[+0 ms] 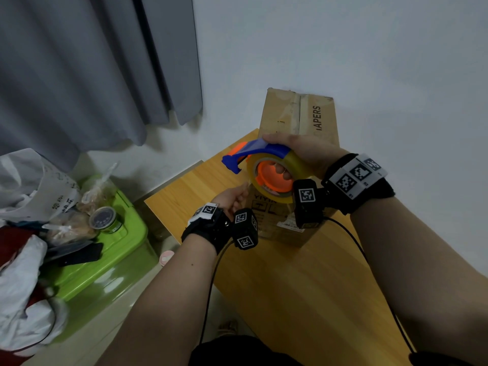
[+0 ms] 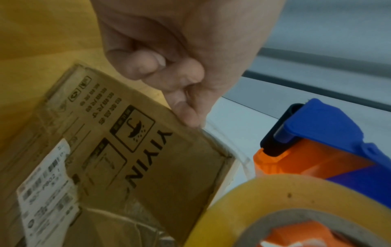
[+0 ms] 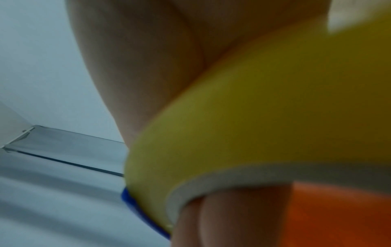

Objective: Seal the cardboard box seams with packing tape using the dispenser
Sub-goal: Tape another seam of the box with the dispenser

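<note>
A brown cardboard box (image 1: 298, 117) stands on the wooden table (image 1: 290, 273) against the wall; its printed side (image 2: 160, 167) faces me. My right hand (image 1: 303, 149) grips the blue and orange tape dispenser (image 1: 253, 151) above the box's near top edge. Its fingers (image 3: 211, 217) hook through the orange core of the yellowish tape roll (image 1: 298, 165). My left hand (image 1: 232, 196) is just below and left of the roll. Its fingertips (image 2: 186, 115) pinch the thin clear tape end at the box's upper front edge.
A green plastic bin (image 1: 113, 249) left of the table carries food bags, a small can (image 1: 104, 219) and dark items. White bags lie at the far left. A grey curtain (image 1: 92, 62) hangs behind. Black cables trail from both wrists over the table.
</note>
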